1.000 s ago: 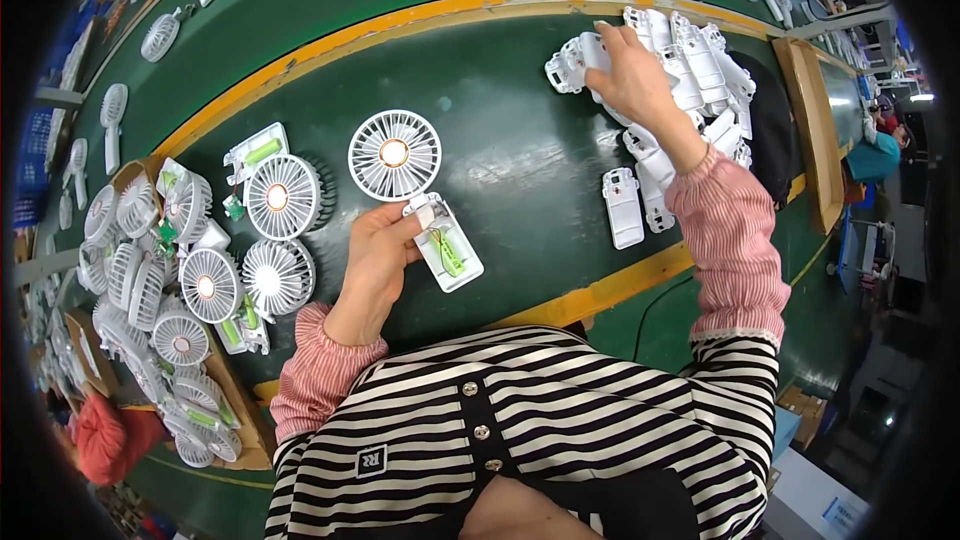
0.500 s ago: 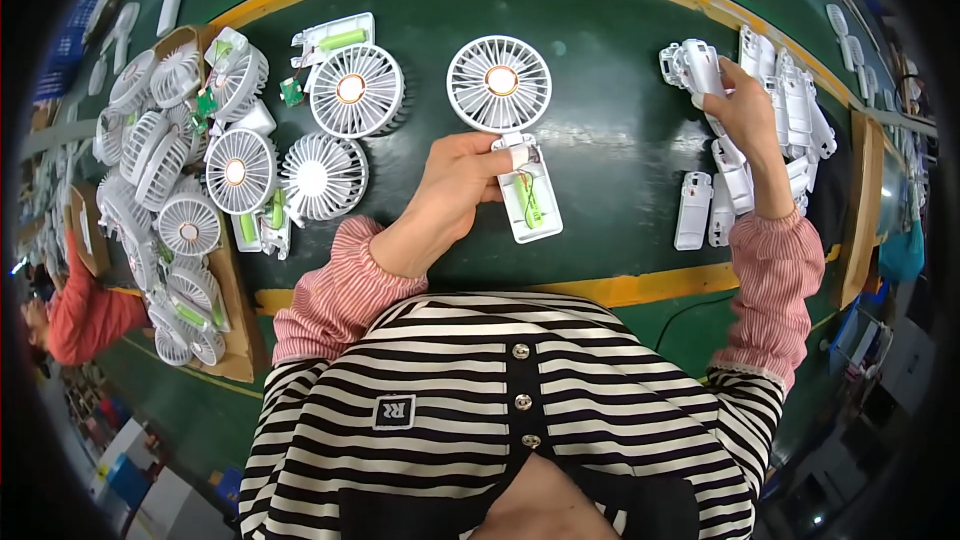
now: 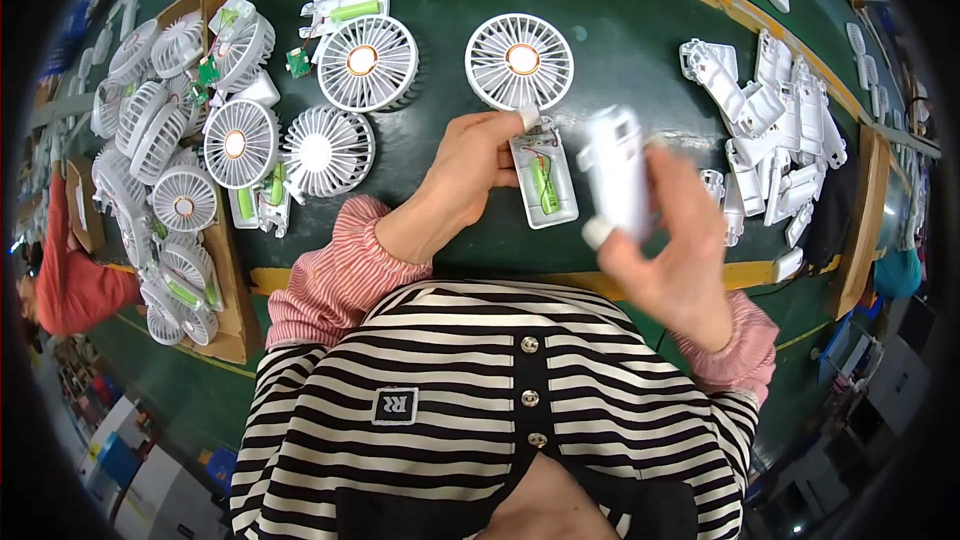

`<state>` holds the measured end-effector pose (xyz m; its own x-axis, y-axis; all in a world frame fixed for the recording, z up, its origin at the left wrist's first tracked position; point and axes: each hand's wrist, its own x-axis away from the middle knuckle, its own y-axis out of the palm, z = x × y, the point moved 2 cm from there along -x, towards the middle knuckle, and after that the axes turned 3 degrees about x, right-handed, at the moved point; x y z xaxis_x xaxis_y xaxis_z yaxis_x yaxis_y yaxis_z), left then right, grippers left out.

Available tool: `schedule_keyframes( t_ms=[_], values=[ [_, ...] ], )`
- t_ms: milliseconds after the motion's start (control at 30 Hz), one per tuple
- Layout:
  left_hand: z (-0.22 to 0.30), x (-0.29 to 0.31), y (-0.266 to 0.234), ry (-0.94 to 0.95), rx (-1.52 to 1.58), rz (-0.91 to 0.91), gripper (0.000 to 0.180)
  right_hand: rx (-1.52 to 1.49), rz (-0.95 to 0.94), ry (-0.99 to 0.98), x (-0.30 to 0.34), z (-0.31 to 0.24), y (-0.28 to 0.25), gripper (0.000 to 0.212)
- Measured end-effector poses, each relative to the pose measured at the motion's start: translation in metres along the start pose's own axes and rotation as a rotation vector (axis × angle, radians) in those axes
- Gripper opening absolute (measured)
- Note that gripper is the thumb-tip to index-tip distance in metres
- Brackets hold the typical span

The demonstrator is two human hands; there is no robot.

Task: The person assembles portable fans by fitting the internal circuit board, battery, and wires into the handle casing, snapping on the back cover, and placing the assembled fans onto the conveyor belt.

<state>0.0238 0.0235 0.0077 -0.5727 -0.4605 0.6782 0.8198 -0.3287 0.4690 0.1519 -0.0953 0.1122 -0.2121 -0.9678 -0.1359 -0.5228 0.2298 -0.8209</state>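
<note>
A white handheld fan lies face up in front of me, its handle toward me. The handle is uncovered and shows a green battery with thin wires. My left hand grips the top of that handle, just below the fan head. In my right hand is a white handle cover, tilted upright and blurred by motion. It is right of the uncovered handle and apart from it. A heap of similar white handle covers lies farther right on the table.
At the left, a cardboard box overflows with white fans. More fans with bare batteries and green circuit boards lie between box and left hand. A wooden board edges the right side. Another person's red sleeve shows far left.
My right hand has left the heap and come leftward with one white handle cover. My left hand still grips the fan's handle; the view has shifted slightly.
</note>
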Motion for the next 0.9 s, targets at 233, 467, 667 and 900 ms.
schedule_keyframes(
  t_ms=[233, 467, 667, 900],
  values=[
    [0.004, 0.006, 0.010, 0.056, 0.144, -0.039, 0.033, 0.073, -0.035, -0.084, 0.008, -0.021, 0.049, 0.055],
    [0.006, 0.007, 0.008, 0.010, 0.122, -0.047, 0.036, 0.102, -0.040, 0.019, -0.013, -0.008, 0.058, 0.051],
    [0.006, 0.006, 0.008, -0.001, 0.107, -0.063, 0.037, 0.106, -0.048, 0.004, -0.017, -0.006, 0.059, 0.042],
    [0.004, 0.003, 0.007, -0.016, 0.091, -0.023, 0.035, 0.128, -0.065, 0.001, -0.016, -0.004, 0.062, 0.041]
  ],
)
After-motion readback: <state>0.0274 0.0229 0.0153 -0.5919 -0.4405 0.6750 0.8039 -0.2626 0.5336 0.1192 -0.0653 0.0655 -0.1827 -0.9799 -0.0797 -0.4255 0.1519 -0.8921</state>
